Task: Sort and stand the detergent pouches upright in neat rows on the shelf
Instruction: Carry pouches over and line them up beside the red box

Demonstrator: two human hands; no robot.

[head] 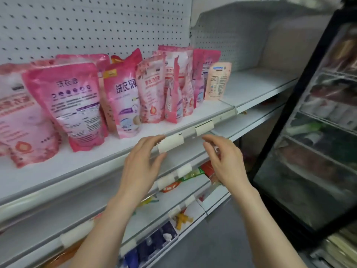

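Several pink detergent pouches stand upright on the white shelf (pixel 193 122). A large pink pouch (pixel 75 105) stands at the left front, a pouch with a white lower half (pixel 123 101) beside it, and slimmer pink pouches (pixel 152 93) further right. A small peach pouch (pixel 217 82) ends the row. My left hand (pixel 142 163) hovers in front of the shelf's front rail, fingers relaxed, holding nothing. My right hand (pixel 222 157) hangs to the right of it, fingers loosely curled, empty. Both hands are apart from the pouches.
White price-tag holders (pixel 171 143) clip onto the shelf rail. The shelf's right part (pixel 257 86) holds no goods. Lower shelves (pixel 173 215) carry mixed packets. A black-framed glass-door fridge (pixel 309 142) stands close on the right. Pegboard backs the shelf.
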